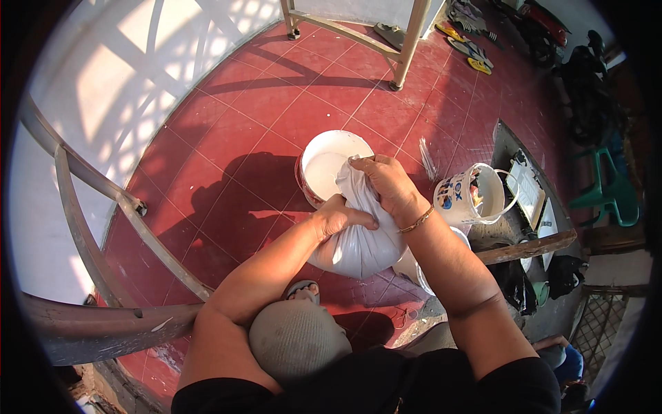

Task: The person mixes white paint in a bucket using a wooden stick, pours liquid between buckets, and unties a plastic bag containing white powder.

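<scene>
On the red floor (255, 96), in from its left edge, a bucket (345, 141) of whitish liquid (321, 172) is placed. Emptying the white bag (360, 248), held at the bucket's right rim, seems to be in hand; a steady tilt is called for. The bag's neck is gripped by the left hand (339, 217), thumb stretched rightward; its top is pinched by the right hand (392, 186), fingers curled.

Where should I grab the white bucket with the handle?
Probably by the middle of its thin white handle, coming from the person's right. The bucket looks upright, and the handle leans out past the rim on that side, making an open loop that looks easy to hook.
</scene>
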Tool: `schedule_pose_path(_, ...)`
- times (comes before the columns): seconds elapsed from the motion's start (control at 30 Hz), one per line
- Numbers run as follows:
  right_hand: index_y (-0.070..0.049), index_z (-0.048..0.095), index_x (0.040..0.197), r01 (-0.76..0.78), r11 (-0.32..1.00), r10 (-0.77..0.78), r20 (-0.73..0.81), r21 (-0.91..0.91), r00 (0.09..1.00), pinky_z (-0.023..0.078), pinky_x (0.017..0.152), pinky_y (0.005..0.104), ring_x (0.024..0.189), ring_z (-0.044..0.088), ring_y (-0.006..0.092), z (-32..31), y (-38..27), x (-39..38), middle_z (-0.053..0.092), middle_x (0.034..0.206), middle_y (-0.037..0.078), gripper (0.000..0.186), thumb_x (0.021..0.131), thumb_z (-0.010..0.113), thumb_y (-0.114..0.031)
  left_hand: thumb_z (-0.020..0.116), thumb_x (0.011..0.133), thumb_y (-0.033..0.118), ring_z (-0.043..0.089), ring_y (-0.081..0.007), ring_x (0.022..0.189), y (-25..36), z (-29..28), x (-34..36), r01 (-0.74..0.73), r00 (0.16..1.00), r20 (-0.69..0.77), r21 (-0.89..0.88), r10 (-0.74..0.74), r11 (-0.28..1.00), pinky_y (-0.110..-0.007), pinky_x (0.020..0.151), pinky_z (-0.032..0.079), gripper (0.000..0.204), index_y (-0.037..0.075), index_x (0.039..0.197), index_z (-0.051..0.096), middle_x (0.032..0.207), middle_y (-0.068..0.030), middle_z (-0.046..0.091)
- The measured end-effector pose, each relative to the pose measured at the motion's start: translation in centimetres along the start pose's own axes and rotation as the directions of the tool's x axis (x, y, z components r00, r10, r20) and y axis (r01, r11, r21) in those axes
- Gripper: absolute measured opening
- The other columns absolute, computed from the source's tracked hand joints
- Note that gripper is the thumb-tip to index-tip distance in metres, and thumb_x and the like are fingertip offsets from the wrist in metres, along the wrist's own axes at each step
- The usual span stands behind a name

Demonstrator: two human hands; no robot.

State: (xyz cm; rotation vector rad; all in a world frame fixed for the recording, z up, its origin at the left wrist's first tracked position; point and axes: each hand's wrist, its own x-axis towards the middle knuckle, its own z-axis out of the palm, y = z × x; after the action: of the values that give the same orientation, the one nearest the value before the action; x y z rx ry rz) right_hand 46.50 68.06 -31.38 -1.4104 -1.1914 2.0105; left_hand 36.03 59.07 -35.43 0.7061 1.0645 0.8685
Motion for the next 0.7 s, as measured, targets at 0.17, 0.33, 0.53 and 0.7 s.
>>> schedule_pose_path(0.17,0.011,0.054,0.111,0.131,0.95,-0.097,0.133,-0.282,0.986,0.053,0.071,0.0328,0.08,0.064,0.0214,-1.2,-0.8,-1.0,0.065,0.091,0.015,0.046,0.079,0.071,-0.017,0.072,0.059,0.005,0.065,-0.0251,0.09,-0.1,-0.2,0.6,-0.045,0.999,0.022,-0.041,0.046,0.998,-0.037,0.082,0.052,0.053,0.0,0.11,0.061,0.098,-0.013,0.067)
schedule_pose_path(0.33,0.008,0.054,0.115,0.149,0.789,-0.075,0.146,-0.596,0.986,0.052,0.077,0.0329,0.089,0.063,0.0207,-1.5,-1.2,-1.2,0.065,0.101,0.015,0.053,0.075,0.075,-0.021,0.07,0.061,0.003,0.064,-0.0253,0.095,0.7,0.1,0.6,-0.041,0.998,0.048,0.09,0.036,0.995,-0.038,0.085,0.05,0.052,0.0,0.112,0.06,0.101,-0.0138,0.066)
schedule_pose_path(0.53,0.005,0.056,0.115,0.237,0.893,-0.058,0.424,-0.382,0.904,0.05,0.084,0.034,0.094,0.063,0.023,-4.7,0.3,-0.7,0.064,0.106,0.017,0.067,0.067,0.083,-0.034,0.07,0.066,0.002,0.063,-0.0229,0.095,-0.3,-1.0,1.6,-0.129,0.99,0.059,0.076,0.125,0.989,-0.037,0.086,0.051,0.05,-0.001,0.115,0.059,0.101,-0.0123,0.065)
schedule_pose_path(0.7,0.001,0.057,0.117,0.26,0.913,-0.069,0.51,-0.314,0.857,0.048,0.089,0.0334,0.097,0.063,0.0221,-5.0,-0.6,-2.1,0.065,0.108,0.014,0.069,0.065,0.086,-0.034,0.075,0.072,0.01,0.066,-0.0157,0.079,-0.1,-1.5,1.9,-0.107,0.99,0.076,-0.139,0.118,0.984,-0.029,0.073,0.055,0.042,0.0,0.11,0.061,0.093,-0.0083,0.067)
